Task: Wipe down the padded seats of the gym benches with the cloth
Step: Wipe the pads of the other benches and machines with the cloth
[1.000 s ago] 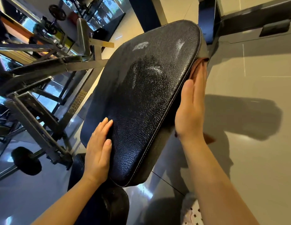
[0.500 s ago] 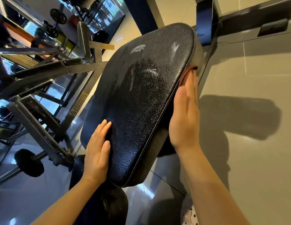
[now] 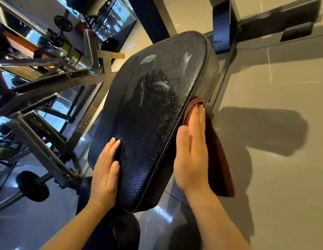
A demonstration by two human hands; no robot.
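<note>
The right hand, its grip spread with straight fingers, presses the reddish-brown cloth flat against the right side edge of the black padded seat, the cloth's lower end hanging loose beside the wrist. The left hand, fingers also straight, rests flat on the seat's lower left edge, beside a grey metal frame on the floor.

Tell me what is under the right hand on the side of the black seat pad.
The brown cloth lies under the right hand, pressed flat against the seat pad edge. The pad's side beneath it is hidden.
</note>
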